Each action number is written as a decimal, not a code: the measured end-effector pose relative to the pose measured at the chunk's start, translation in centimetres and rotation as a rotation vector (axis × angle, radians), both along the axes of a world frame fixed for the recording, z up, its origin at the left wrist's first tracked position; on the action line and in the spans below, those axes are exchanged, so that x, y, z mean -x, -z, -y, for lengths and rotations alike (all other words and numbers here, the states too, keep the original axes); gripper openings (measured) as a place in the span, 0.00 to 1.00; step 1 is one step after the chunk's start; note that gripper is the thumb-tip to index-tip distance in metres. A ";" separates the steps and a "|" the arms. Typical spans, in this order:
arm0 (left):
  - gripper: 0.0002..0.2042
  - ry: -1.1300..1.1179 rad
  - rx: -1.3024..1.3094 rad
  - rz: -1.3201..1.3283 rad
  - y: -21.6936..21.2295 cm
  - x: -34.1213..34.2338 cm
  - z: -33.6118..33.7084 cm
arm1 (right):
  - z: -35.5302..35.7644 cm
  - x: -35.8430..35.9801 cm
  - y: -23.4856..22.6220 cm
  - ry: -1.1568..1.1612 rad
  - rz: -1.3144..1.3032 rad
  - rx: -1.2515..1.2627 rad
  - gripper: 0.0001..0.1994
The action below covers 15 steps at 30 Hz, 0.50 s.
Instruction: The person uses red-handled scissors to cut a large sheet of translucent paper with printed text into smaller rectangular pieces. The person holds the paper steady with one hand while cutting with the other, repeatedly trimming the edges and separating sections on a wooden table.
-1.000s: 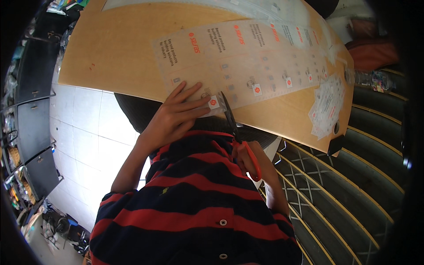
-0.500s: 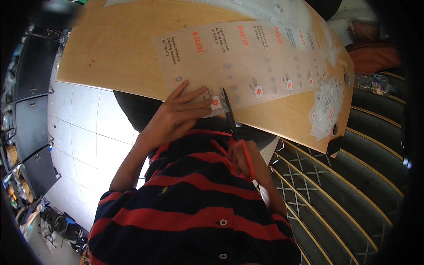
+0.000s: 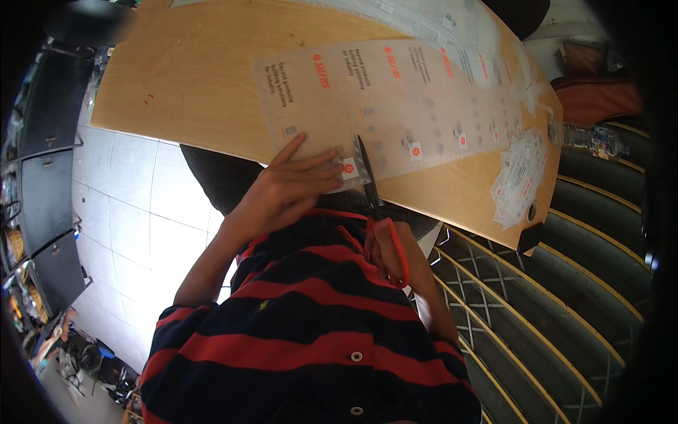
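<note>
A long, translucent printed plastic sheet point(image 3: 304, 106) with orange and black print lies across the table toward me. My left hand point(image 3: 289, 180) rests on its near left corner with the fingers stretched out and spread. My right hand point(image 3: 387, 251) grips the red handles of a pair of scissors point(image 3: 369, 173). The dark blades point away from me and lie at the sheet's near edge, just right of my left fingertips. Whether the lower blade is under the sheet I cannot tell.
Several small cut printed pieces point(image 3: 519, 177) are piled at the right end of the wooden table point(image 3: 176, 71). More clear plastic sheeting point(image 3: 424, 18) lies along the far edge. A clear bottle point(image 3: 590, 136) is beyond the right edge, beside a yellow-edged slatted structure point(image 3: 537, 283).
The scissors' tip has moved slightly farther away from me along the sheet. The sheet and my left hand appear shifted a little to the right in view.
</note>
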<state>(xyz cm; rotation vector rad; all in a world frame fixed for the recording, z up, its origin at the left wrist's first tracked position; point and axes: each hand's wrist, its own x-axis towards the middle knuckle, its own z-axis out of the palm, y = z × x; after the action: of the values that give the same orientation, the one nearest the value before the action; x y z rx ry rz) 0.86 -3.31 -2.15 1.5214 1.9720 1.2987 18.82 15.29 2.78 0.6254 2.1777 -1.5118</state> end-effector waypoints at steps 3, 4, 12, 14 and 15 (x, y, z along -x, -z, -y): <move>0.18 -0.013 -0.021 0.006 0.1 -0.2 0.0 | -0.1 0.1 -0.1 0.002 0.053 0.005 0.45; 0.18 -0.015 -0.027 0.007 0.2 -0.2 0.0 | -0.1 0.0 0.0 0.008 0.082 0.009 0.45; 0.18 -0.006 -0.030 0.022 -0.1 -0.2 0.2 | -0.3 0.1 0.6 0.021 0.111 -0.009 0.41; 0.18 -0.013 -0.023 0.016 -0.1 -0.2 0.2 | -0.3 0.6 0.5 0.031 0.149 -0.006 0.41; 0.18 -0.015 -0.025 0.023 -0.2 -0.2 0.3 | -0.3 0.7 0.3 0.038 0.188 -0.006 0.40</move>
<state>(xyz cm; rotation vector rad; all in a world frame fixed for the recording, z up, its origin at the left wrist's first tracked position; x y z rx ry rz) 1.11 -3.62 -1.93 1.4991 1.9646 1.3454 18.11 15.58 2.47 0.7820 2.0403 -1.4046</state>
